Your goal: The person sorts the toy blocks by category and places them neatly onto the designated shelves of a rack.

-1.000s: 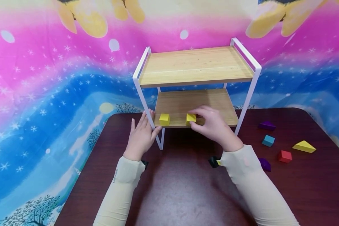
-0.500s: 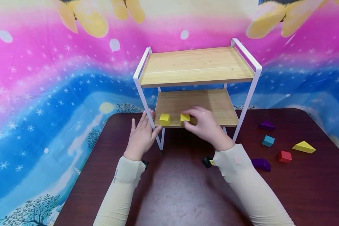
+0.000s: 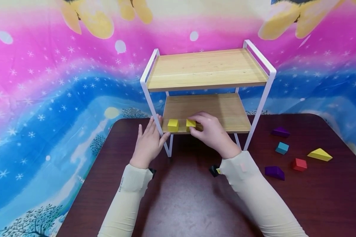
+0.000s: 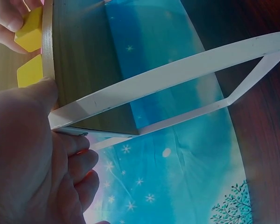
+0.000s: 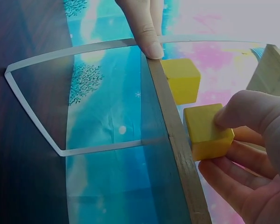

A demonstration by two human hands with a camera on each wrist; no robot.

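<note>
My right hand (image 3: pixel 212 133) pinches a yellow cube (image 5: pixel 207 130) between thumb and fingers at the front of the lower shelf (image 3: pixel 209 107). Another yellow cube (image 3: pixel 173 125) stands on that shelf to the left, a small gap from the held one. At the rack's left front post (image 4: pixel 98 99), my left hand (image 3: pixel 148 144) rests with its fingers straight along the outer side and its thumb at the shelf's front edge. In the left wrist view, both cubes appear just beyond the left thumb (image 4: pixel 46 91).
The two-tier rack has a bare wooden top shelf (image 3: pixel 206 69). On the dark table (image 3: pixel 184 204) to the right lie two purple blocks (image 3: pixel 281 132), a teal block (image 3: pixel 282 148), a red block (image 3: pixel 299 164) and a yellow triangular block (image 3: pixel 319 154). A patterned cloth (image 3: pixel 62 85) hangs behind.
My right hand has slid the yellow cube left along the lower shelf, closer to the other cube. My left hand has stayed at the post.
</note>
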